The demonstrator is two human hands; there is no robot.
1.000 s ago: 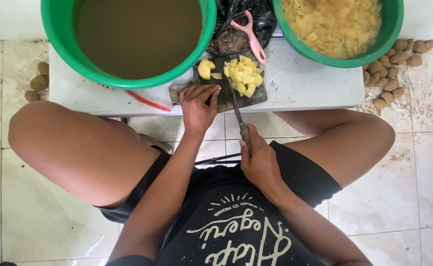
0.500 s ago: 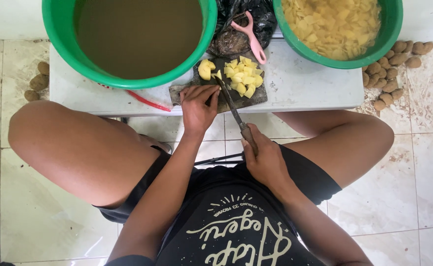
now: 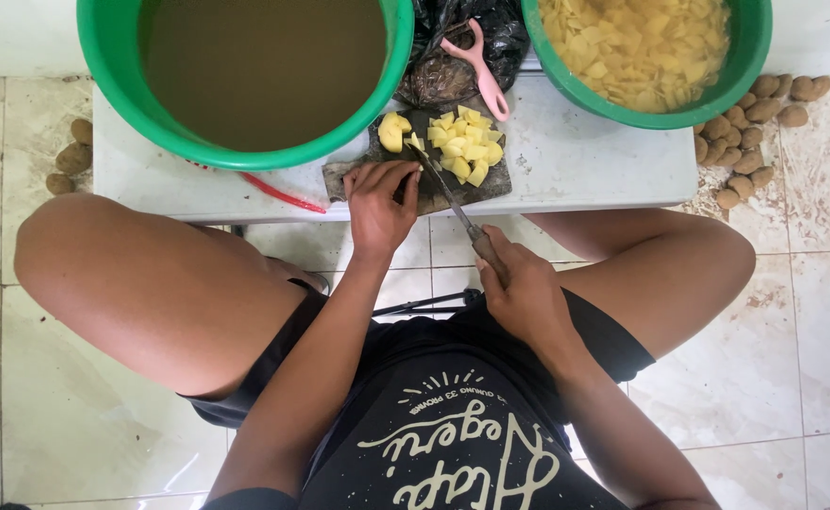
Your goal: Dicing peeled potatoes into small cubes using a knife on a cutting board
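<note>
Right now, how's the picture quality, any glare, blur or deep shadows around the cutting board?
Head view: soft, even daylight, no harsh glare. The left hand, right hand, knife and cutting board are sharp, no motion blur. A dim shadow lies under the white table. The edges look slightly wide-angle stretched.

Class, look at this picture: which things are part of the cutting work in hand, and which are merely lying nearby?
In use: knife in right hand; left hand on dark board; cut yellow pieces; green tub of pieces.

Lying about: pink peeler; black bag; green tub of murky water; whole tubers on floor.
</note>
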